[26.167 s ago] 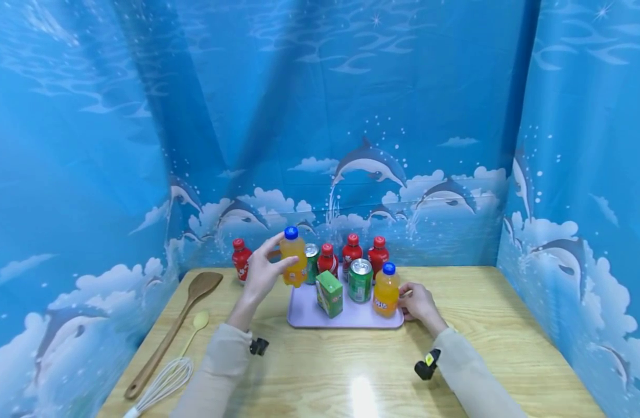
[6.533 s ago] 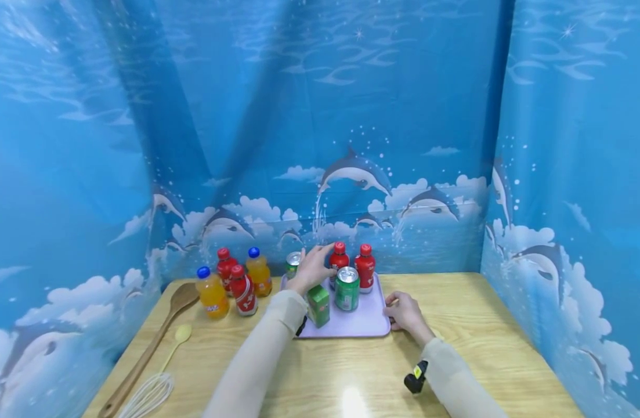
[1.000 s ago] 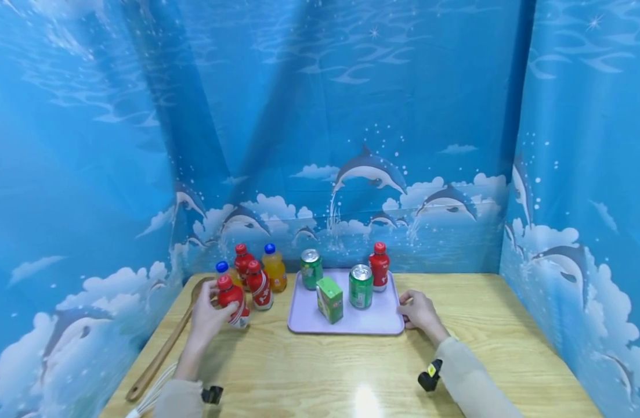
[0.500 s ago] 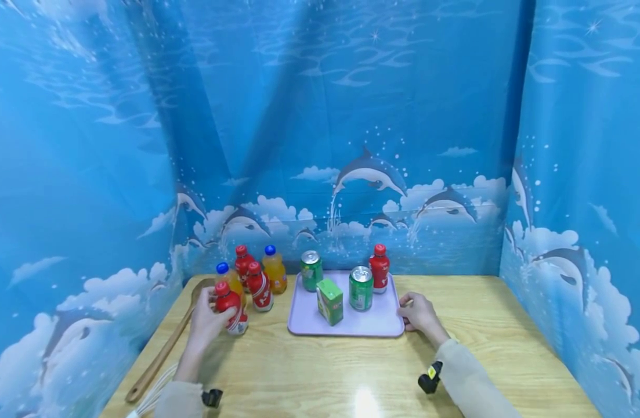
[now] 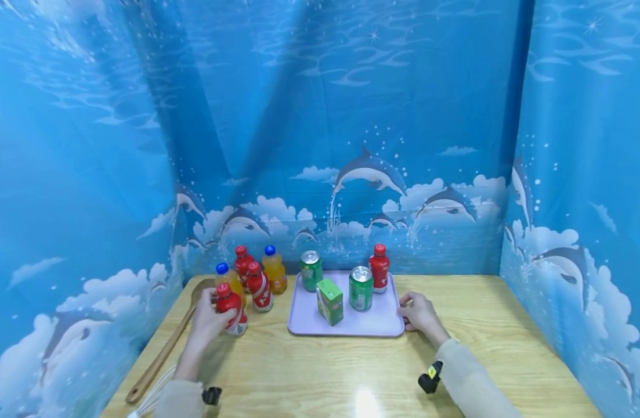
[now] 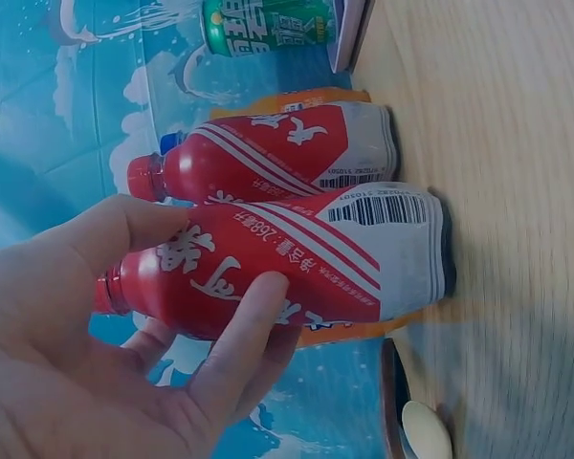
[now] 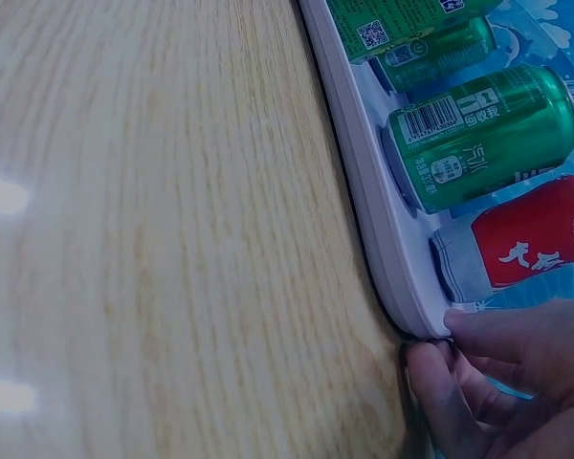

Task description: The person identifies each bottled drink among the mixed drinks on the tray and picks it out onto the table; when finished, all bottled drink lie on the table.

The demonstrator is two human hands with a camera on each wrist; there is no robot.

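Note:
At the left of the table my left hand (image 5: pixel 206 320) holds a red cola bottle (image 6: pixel 306 253) round its body, the bottle upright with its base at the tabletop. Right behind it stand another red bottle (image 5: pixel 260 287) and an orange soda bottle (image 5: pixel 228 277). My right hand (image 5: pixel 420 313) pinches the right front corner of a lilac tray (image 5: pixel 377 325), thumb on the rim in the right wrist view. Standing on the tray are two green cans (image 5: pixel 361 293), a green drink carton (image 5: pixel 330 302) and one red bottle (image 5: pixel 379 268).
Farther back at the left are a third red bottle (image 5: pixel 242 261) and a second orange bottle (image 5: pixel 275 270). A wooden spatula (image 5: pixel 160 357) and a whisk (image 5: pixel 155 395) lie along the left edge. A dolphin-printed curtain (image 5: pixel 320 145) encloses the table.
Since a second ago the red bottle in my left hand has come down slightly. Over the longer span, two orange and two red bottles have moved from the tray to the left; the right hand stays at the corner.

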